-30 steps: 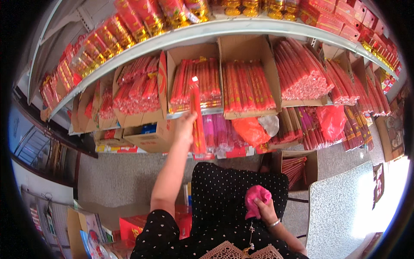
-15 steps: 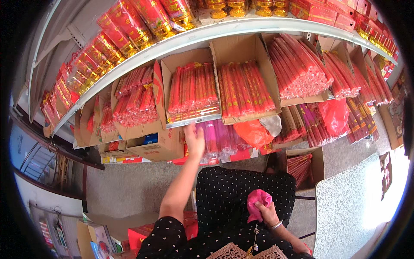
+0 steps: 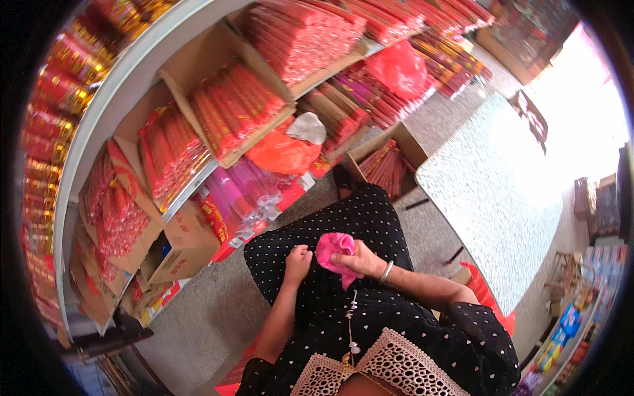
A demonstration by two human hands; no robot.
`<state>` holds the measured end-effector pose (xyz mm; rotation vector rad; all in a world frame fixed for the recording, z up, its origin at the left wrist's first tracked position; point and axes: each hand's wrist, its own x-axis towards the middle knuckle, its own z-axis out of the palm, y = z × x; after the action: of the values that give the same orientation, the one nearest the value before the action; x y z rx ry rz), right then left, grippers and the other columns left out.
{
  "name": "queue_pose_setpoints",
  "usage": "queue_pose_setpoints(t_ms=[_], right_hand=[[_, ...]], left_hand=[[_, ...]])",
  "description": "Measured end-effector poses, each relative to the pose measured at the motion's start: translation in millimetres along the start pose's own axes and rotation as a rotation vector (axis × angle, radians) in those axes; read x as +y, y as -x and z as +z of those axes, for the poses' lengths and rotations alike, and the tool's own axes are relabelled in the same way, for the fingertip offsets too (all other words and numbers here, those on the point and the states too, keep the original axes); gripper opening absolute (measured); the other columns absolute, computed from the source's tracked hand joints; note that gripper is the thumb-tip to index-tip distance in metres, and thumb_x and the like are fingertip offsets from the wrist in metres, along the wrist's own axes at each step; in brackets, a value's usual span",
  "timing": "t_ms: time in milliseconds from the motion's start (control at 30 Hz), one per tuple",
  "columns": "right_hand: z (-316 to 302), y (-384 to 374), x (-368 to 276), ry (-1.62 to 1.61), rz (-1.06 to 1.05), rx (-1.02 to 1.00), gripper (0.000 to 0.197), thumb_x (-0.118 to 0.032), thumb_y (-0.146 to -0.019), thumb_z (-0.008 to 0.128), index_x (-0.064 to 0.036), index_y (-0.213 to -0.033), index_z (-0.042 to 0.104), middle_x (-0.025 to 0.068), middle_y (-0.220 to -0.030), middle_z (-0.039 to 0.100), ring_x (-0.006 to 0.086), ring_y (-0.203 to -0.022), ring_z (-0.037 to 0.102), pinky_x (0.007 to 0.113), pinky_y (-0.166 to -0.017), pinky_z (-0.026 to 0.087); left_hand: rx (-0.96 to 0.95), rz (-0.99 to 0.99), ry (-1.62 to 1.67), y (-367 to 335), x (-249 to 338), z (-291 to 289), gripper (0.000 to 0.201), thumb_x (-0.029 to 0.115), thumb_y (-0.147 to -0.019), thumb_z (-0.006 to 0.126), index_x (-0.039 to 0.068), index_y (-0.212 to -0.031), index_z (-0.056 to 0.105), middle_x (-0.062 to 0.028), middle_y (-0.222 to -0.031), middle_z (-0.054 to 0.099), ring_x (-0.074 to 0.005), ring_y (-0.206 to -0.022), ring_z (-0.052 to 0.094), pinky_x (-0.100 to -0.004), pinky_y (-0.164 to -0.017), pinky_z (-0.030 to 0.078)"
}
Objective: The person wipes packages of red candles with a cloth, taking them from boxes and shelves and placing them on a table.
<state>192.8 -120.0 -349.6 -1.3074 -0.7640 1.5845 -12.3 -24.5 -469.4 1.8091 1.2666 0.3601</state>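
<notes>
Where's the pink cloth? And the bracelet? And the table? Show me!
Pink cloth point(image 3: 327, 247): head view, on its bunched upper part.
Bracelet point(image 3: 387, 272): head view, on the middle of its band.
Table point(image 3: 485, 191): head view, on its speckled top.

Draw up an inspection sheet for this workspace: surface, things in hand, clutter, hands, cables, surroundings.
Surface: speckled tabletop at the right, partly washed out by glare.
Things in hand: pink cloth, crumpled.
Clutter: orange plastic bag beside purple plastic-wrapped packages.
Hands: right hand grips the cloth; left hand is curled near it, nothing seen in it.
Cables: nothing seen.
Surroundings: metal shelving with open cardboard boxes of slim red packets.
</notes>
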Motion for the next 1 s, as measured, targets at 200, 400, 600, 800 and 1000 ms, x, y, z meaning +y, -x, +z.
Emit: queue_pose_setpoints(t_ms=[200,400,600,800,1000], right_hand=[[-89,26,-29,-0.008,-0.387,0.504,0.027,-0.012,-0.081,0.065,-0.005,-0.107,0.06,-0.0005,-0.094,0.063,0.0085,-0.083,0.057,0.028,-0.075,0.049],[-254,93,-39,0.351,-0.382,1.113,0.023,-0.018,-0.08,0.068,-0.001,-0.094,0.061,0.0012,-0.084,0.063,0.0066,-0.076,0.053,0.025,-0.068,0.046],[-306,173,-38,0.92,-0.402,1.444,0.028,-0.015,-0.075,0.069,-0.0033,-0.098,0.058,0.0126,-0.092,0.056,0.0296,-0.083,0.057,0.035,-0.073,0.046],[-324,235,-1,1.075,-0.248,1.55,0.04,-0.013,-0.077,0.061,-0.0054,-0.115,0.05,0.0168,-0.11,0.049,0.0362,-0.097,0.053,0.039,-0.081,0.045],[-316,279,21,1.241,0.644,1.121,0.074,-0.023,-0.068,0.068,-0.0142,-0.134,0.036,0.0128,-0.137,0.035,0.0364,-0.126,0.031,0.061,-0.096,0.028]], left_hand=[[-0.069,-0.23,0.073,2,4,-8,0.025,0.014,-0.082,0.061,0.0,-0.103,0.06,-0.0111,-0.081,0.065,-0.0162,-0.072,0.063,-0.0284,-0.067,0.05],[-0.115,-0.188,0.0,-7,17,0,0.023,0.013,-0.083,0.06,-0.001,-0.101,0.06,-0.0104,-0.078,0.065,-0.0175,-0.07,0.063,-0.0289,-0.065,0.05],[-0.142,-0.143,-0.041,-12,-3,6,0.028,0.017,-0.082,0.061,-0.001,-0.103,0.06,-0.0105,-0.078,0.064,-0.0166,-0.063,0.061,-0.0292,-0.052,0.049],[-0.231,-0.164,-0.054,-22,-4,-1,0.027,0.015,-0.082,0.06,-0.001,-0.104,0.06,-0.0117,-0.078,0.066,-0.0182,-0.066,0.063,-0.0297,-0.063,0.05],[-0.169,-0.09,-0.178,-46,6,-29,0.028,0.015,-0.081,0.06,0.0,-0.105,0.06,-0.0137,-0.085,0.066,-0.0209,-0.078,0.064,-0.0314,-0.071,0.05]])
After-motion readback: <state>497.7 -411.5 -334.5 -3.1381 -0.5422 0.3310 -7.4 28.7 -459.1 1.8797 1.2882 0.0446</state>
